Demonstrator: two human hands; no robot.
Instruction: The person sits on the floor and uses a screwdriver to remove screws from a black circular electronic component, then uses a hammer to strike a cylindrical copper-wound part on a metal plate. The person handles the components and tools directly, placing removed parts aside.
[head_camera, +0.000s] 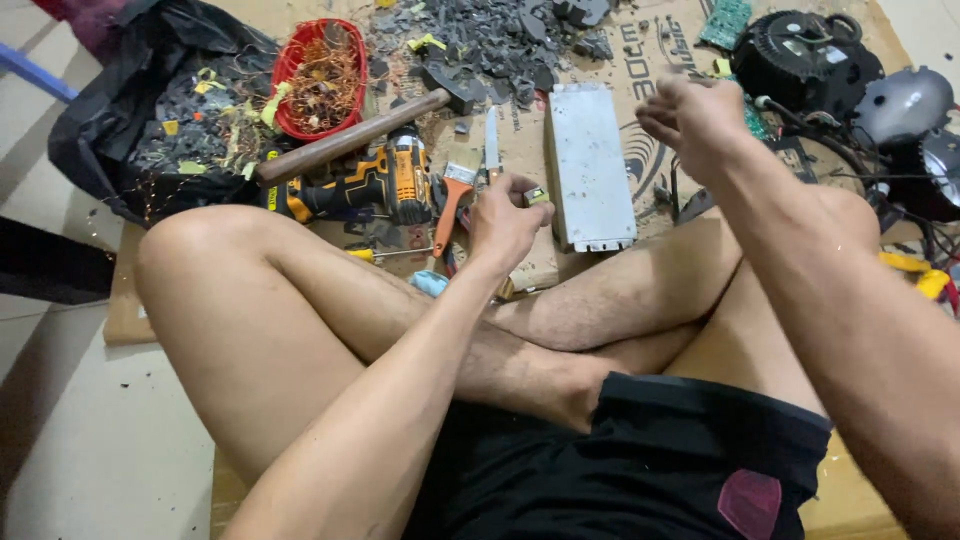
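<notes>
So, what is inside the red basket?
The red basket holds a tangle of copper-coloured wire with yellowish scraps. Whatever lies beneath the wire is covered.

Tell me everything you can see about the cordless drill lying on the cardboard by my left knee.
The cordless drill lies on its side on the cardboard, just beyond the left knee. Its body looks like orange and black plastic, with a dark chuck end toward the paintbrush. A wooden-handled hammer lies just behind it, perhaps across it. Neither of the hands touches it; the left hand is nearest.
</notes>
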